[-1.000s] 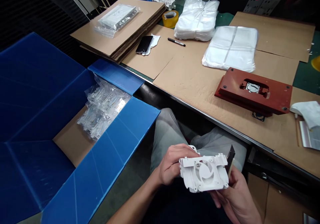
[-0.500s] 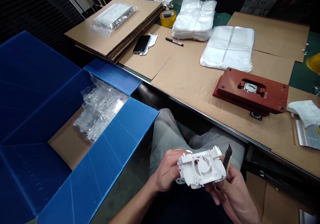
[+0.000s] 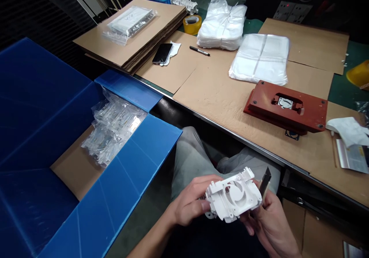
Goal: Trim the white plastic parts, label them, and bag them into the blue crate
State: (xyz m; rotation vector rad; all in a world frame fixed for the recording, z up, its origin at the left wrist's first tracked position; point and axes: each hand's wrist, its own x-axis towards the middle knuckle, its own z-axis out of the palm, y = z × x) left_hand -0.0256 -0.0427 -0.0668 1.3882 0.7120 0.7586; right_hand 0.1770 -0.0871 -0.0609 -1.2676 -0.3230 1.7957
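Note:
Over my lap, my left hand (image 3: 191, 202) grips the left end of a white plastic fan housing (image 3: 235, 196), thumb in front and fingers behind. The housing is tilted, with a round opening and curved vanes facing up. My right hand (image 3: 269, 215) is closed at its right end around a knife (image 3: 265, 183), whose dark, slanted blade points up beside the housing. Some right fingers reach under the housing; whether they bear its weight is hidden. A red fixture block (image 3: 308, 110) with a small silvery piece in its slot sits on the bench.
At my left stands an open blue box (image 3: 138, 165) holding bagged parts (image 3: 115, 125). On the bench are stacked cardboard sheets (image 3: 161, 23), a phone (image 3: 162, 53), a marker (image 3: 199, 51), bundled plastic bags (image 3: 261, 58), tape (image 3: 192, 24) and a white cloth (image 3: 348, 130).
The housing has tilted slightly, its left end lower, and my left thumb has shifted along its edge. The knife stays beside its right end. The whole view has shifted a little.

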